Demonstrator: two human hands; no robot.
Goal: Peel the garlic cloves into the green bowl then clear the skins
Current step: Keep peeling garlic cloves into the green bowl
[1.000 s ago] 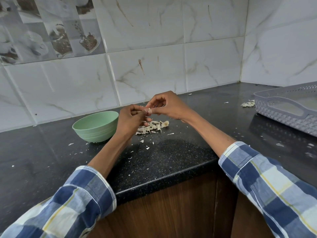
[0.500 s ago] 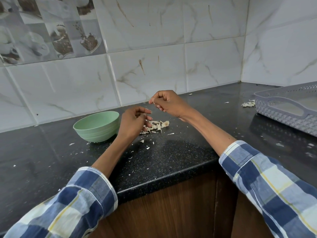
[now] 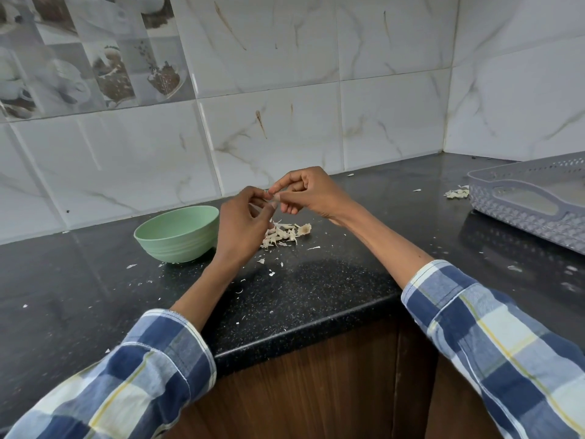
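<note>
The green bowl (image 3: pixel 177 232) stands on the black counter (image 3: pixel 316 286), left of centre near the wall. Just right of it, above the counter, my left hand (image 3: pixel 242 223) and my right hand (image 3: pixel 308 193) meet fingertip to fingertip. Both pinch a small garlic clove (image 3: pixel 273 198), which their fingers mostly hide. Under the hands lies a pile of pale garlic skins (image 3: pixel 281 236). The bowl's inside is hidden from this angle.
Small skin flakes (image 3: pixel 270 274) are scattered over the counter towards its front edge. A grey perforated tray (image 3: pixel 531 201) sits at the far right, with another clump of skins (image 3: pixel 457 193) beside it. Tiled walls close off the back and the right corner.
Half a second ago the hands were apart, the right one raised and the left lower by the pile. They have come together again at the clove.
</note>
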